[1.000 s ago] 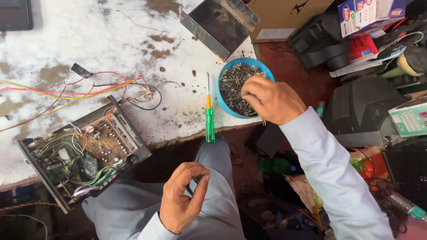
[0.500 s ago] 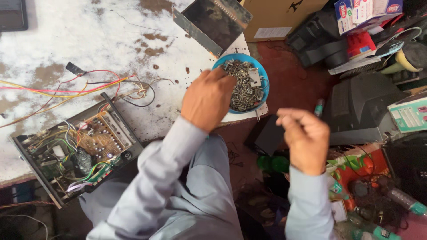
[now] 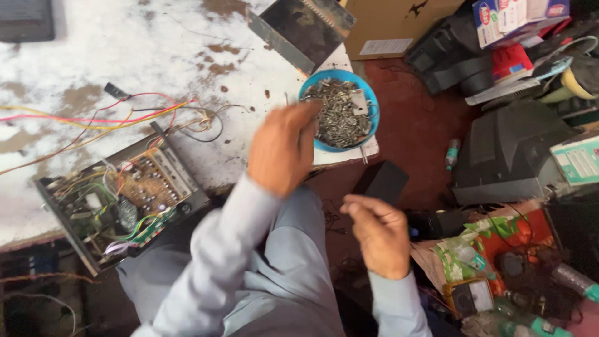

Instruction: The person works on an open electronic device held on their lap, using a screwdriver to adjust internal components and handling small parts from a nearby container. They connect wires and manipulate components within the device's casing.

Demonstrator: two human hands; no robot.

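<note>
The white, stained worktop (image 3: 125, 56) fills the upper left of the view, its near edge running across toward the person's lap. On its left part lies an opened electronics chassis (image 3: 118, 200), a long box set on a slant, with its long axis running from lower left to upper right and its circuit board facing up. Red and yellow wires (image 3: 93, 118) trail from it leftward across the worktop. A dark metal panel (image 3: 302, 28) lies tilted at the far edge.

At the worktop's right corner stands a round blue bowl (image 3: 340, 109), upright and open to the top, heaped with small grey metal screws and parts (image 3: 337, 115).

The left hand (image 3: 284, 150) reaches over the near left rim of the bowl, its fingers (image 3: 306, 115) bent down onto the heap at that rim; motion blur hides whether they pinch anything. The right hand (image 3: 377, 234) hangs off the worktop, above the cluttered floor beside the knee, its fingers (image 3: 359, 206) loosely curled toward the thumb; I cannot tell whether it holds a small piece.
</note>
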